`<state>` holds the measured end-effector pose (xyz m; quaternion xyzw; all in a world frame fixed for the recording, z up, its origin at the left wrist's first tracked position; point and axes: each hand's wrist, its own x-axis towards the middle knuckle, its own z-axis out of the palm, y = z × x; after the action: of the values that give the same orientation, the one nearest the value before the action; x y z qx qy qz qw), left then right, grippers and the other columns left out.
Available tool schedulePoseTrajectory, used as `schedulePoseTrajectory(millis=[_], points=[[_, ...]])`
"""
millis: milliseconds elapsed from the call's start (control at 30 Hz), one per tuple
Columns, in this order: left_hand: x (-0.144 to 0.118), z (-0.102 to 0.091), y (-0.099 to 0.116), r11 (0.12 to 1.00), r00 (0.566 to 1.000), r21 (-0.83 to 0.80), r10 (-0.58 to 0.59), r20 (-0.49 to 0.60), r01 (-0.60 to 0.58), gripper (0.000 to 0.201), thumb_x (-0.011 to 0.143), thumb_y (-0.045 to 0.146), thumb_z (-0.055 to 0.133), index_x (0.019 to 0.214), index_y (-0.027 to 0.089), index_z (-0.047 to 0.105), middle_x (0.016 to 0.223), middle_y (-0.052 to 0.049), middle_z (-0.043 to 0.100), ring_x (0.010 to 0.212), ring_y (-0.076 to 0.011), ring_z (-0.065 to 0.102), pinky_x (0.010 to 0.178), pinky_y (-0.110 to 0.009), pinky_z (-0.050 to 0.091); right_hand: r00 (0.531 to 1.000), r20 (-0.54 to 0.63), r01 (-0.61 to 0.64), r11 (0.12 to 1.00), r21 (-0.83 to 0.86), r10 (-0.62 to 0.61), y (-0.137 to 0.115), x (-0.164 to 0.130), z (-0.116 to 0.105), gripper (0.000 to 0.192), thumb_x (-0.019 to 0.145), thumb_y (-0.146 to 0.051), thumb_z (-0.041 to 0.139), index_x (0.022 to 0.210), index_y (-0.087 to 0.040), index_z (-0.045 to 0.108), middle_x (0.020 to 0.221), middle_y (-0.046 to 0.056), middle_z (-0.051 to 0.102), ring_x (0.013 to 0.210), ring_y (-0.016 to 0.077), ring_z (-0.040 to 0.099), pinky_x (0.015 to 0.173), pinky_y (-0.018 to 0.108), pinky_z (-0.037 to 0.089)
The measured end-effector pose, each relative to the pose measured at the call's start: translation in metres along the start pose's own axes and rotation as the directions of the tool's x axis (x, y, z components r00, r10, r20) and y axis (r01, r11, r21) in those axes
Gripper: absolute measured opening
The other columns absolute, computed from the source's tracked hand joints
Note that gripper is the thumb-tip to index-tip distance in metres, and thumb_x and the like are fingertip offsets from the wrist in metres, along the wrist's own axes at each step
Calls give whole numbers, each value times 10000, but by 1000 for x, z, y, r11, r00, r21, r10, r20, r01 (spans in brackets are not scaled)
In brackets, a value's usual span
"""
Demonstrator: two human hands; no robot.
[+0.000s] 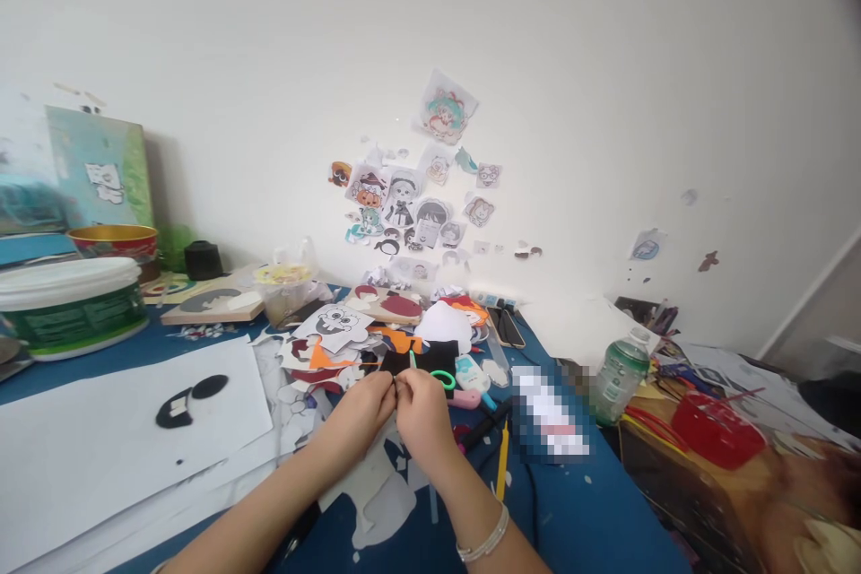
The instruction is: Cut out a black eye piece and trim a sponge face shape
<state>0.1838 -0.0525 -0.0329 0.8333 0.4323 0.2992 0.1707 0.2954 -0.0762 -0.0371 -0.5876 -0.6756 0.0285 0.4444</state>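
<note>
Where hands (396,413) meet: cluttered blue table (578,520), stickered wall (605,108).

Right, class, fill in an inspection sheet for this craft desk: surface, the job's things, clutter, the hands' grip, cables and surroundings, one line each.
Surface: blue table, largely covered with white paper sheets.
Job's things: a small black piece pinched between both hands; what it is made of cannot be told.
Clutter: paper cut-outs, green-handled scissors, yellow pencil, green bottle, red tray, white tub.
Grip: left hand and right hand meet fingertip to fingertip, both closed on the piece.
Cables: a dark cord near the pencil.
Surroundings: white wall with stickers; a painted canvas leaning at left.
</note>
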Motion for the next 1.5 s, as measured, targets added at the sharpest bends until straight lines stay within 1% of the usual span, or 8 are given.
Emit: schedulePoseTrajectory(millis=[167,267,367,467,733,933,1133,1500], points=[[2,1,-1,996,997,-67,-59,-57,55,212,793,297,289,622,215,383,628,-3,478,594,-173,463,560,-290,351,998,-2,-56,989,138,56,0,2,-3,209,764,-106,421,666,-164,596,640,32,608,612,156,547,542,229,382],[3,-4,-2,976,991,-193,-116,-70,101,188,781,278,289,640,210,392,624,8,476,602,-169,458,556,-283,346,989,-29,145,986,86,-143,1,4,-6,215,811,-134,410,731,-164,607,690,41,612,666,162,552,599,242,411],[4,-10,-1,916,992,-390,-118,-40,93,181,769,256,286,625,207,384,592,28,439,595,-153,447,555,-269,351,934,-42,355,934,-28,-356,3,4,-9,249,863,-158,360,792,-157,600,736,64,607,719,177,544,649,267,430],[2,-14,3,874,993,-476,-114,-17,93,198,783,289,297,630,204,390,587,38,421,585,-142,440,548,-259,357,903,-56,420,902,-101,-426,5,5,-10,277,891,-173,322,823,-157,590,745,72,603,720,180,533,647,276,442],[0,-12,5,980,998,-192,-56,-30,50,200,782,337,375,689,186,468,629,14,480,588,-152,434,520,-262,327,900,-105,410,903,-130,-424,12,6,-9,283,883,-153,320,833,-136,599,756,82,616,720,183,546,637,285,462],[-1,-11,3,975,998,-223,-23,-65,8,190,804,293,336,689,191,449,684,-4,508,650,-169,485,589,-282,378,887,-87,448,891,-76,-453,12,7,-14,238,871,-153,366,865,-150,603,800,69,644,754,166,579,684,266,466],[-6,-10,5,984,998,-167,-52,19,55,265,846,349,287,782,199,495,773,-36,566,691,-197,519,604,-303,377,883,-5,456,859,-233,-469,12,5,-15,252,848,-105,335,791,-154,575,726,65,605,694,180,551,616,266,427],[-3,-7,6,994,997,-92,-54,55,59,196,791,248,287,647,204,412,651,-9,512,595,-171,473,539,-280,317,878,52,472,843,-259,-476,8,-1,-16,251,817,-119,299,644,-177,470,611,41,496,582,168,455,526,260,312]])
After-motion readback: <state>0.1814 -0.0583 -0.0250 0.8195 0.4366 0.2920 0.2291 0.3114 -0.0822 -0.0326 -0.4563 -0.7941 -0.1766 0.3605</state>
